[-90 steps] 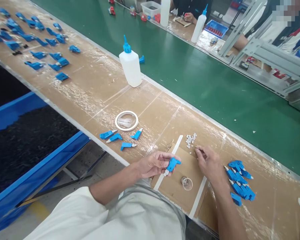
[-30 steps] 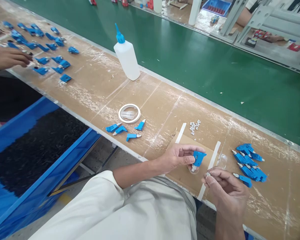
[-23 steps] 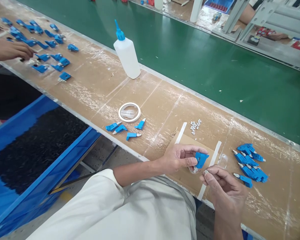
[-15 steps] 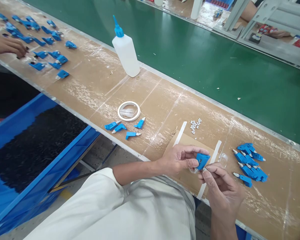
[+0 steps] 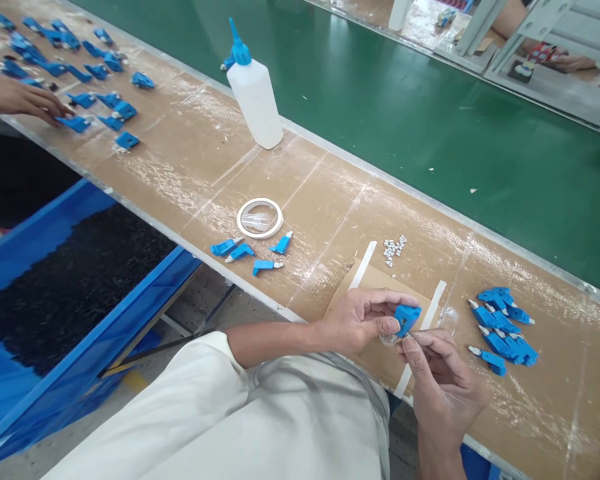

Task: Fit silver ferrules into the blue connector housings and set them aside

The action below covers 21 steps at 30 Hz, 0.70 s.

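My left hand (image 5: 353, 320) pinches a small blue plastic part (image 5: 408, 319) between thumb and fingers, above a cardboard sheet on the bench. Something clear and curved (image 5: 387, 339) shows just under the left thumb. Thumb and fingertips of my right hand (image 5: 443, 377) are pressed together against the lower edge of the blue part; what they pinch is too covered to name. A small pile of tiny white pieces (image 5: 394, 249) lies beyond the cardboard sheet (image 5: 380, 283). Right of my hands, several blue parts with white tips (image 5: 503, 333) lie grouped.
A white roll of tape (image 5: 260, 218) and several blue parts (image 5: 240, 251) lie to the left. A blue-capped bottle (image 5: 257, 103) stands by the green belt (image 5: 380, 107). At far left, a co-worker's hand (image 5: 25, 100) is among more blue parts. A blue bin (image 5: 75, 287) holds black pieces.
My right fingertips have come up closer against the blue part, and the white piece seen at them is now covered. The co-worker's hand has shifted to a blue part. A blue item appears behind the bottle.
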Tool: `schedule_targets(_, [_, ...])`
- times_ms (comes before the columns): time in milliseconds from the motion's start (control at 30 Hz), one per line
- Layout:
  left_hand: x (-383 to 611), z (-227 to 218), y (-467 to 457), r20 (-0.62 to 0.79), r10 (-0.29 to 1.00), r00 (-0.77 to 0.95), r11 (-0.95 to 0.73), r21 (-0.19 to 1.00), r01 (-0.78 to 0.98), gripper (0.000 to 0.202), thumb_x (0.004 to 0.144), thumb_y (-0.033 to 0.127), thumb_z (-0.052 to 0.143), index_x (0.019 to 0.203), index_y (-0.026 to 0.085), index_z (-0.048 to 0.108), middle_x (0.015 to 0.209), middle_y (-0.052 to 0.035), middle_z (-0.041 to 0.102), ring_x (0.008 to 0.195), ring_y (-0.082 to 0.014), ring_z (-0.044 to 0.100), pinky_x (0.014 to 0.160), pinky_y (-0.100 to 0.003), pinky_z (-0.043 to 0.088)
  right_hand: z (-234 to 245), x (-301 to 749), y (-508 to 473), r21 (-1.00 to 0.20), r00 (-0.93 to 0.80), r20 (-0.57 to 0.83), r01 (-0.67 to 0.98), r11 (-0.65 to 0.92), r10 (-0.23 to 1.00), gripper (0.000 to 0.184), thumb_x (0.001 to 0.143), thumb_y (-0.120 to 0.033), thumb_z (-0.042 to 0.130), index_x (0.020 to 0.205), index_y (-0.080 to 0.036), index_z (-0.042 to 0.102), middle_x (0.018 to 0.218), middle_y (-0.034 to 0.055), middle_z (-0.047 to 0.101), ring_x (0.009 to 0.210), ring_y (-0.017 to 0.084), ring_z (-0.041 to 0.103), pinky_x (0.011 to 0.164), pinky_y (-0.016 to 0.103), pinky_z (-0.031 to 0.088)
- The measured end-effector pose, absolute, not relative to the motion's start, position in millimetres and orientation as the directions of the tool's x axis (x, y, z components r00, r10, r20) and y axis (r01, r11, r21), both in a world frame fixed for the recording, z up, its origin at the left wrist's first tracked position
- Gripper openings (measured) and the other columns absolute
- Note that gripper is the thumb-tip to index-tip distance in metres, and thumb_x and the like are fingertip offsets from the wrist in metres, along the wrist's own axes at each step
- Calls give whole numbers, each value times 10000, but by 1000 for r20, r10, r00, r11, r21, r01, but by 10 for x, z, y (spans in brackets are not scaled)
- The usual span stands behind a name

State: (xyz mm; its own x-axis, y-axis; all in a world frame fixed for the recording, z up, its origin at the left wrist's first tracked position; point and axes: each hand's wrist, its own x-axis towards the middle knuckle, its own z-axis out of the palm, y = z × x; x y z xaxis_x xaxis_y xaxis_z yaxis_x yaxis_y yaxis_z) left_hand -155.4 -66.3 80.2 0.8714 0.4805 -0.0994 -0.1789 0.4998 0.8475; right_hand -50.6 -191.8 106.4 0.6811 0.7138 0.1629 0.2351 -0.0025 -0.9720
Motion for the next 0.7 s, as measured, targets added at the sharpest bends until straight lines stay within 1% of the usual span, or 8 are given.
schedule_targets(100, [-1550,786,-692,-59,529,846,425,882,-204,495,859,454,730,1246,146,711,1140,-135,720,1013,-214,694,898,-300,537,1030,-514,-1941,-957,680,191,288,-18,708,51,830,-188,769,867,-223,770,753,32,647,659,157,617,521,267,543])
schedule_targets(167, [-1553,789,-691,-6,550,835,335,918,-214,448,890,420,695,1244,146,711,1145,-133,718,1016,-211,693,903,-298,538,1022,-506,-1953,-955,674,191,295,-23,714,67,830,-179,768,876,-226,775,762,34,656,676,161,623,539,272,545])
schedule_targets(267, [-1565,823,-656,84,550,831,182,959,-217,394,921,366,650,1232,134,713,1099,-133,722,984,-207,692,890,-304,543,1042,-472,-1953,-960,660,174,279,-24,731,75,820,-166,774,857,-231,778,755,29,674,678,161,637,547,267,543])
schedule_targets(367, [-1580,876,-608,132,529,838,103,971,-217,369,930,330,629,1225,124,713,1039,-130,724,940,-202,685,869,-311,547,1081,-420,-1942,-978,627,111,205,-26,771,63,803,-173,791,803,-231,767,717,19,683,651,160,653,558,269,562])
schedule_targets(433, [-1584,902,-588,138,509,849,97,971,-217,368,932,330,627,1231,130,711,1027,-126,723,935,-201,680,870,-315,546,1108,-385,-1934,-993,624,46,114,-33,780,73,783,-195,813,767,-227,749,690,9,685,614,154,660,558,268,579])
schedule_targets(500, [-1583,909,-583,122,488,864,140,966,-215,383,932,352,633,1245,143,705,1065,-127,722,956,-205,680,875,-318,547,1132,-357,-1923,-999,639,-11,33,-41,769,115,747,-225,851,749,-220,736,671,4,693,570,148,664,533,257,582])
schedule_targets(600, [-1574,892,-596,87,451,889,230,950,-210,419,927,384,645,1272,152,694,1138,-131,715,997,-208,684,882,-309,547,1162,-328,-1898,-996,622,-91,-62,-67,778,175,699,-292,899,751,-216,750,631,6,702,501,148,661,467,238,558])
schedule_targets(700, [-1574,890,-610,103,422,901,231,949,-216,419,928,368,643,1281,147,693,1140,-133,719,986,-199,685,876,-299,545,1184,-312,-1883,-988,590,-144,-128,-85,795,228,656,-361,926,726,-219,762,585,9,697,453,153,647,423,238,533])
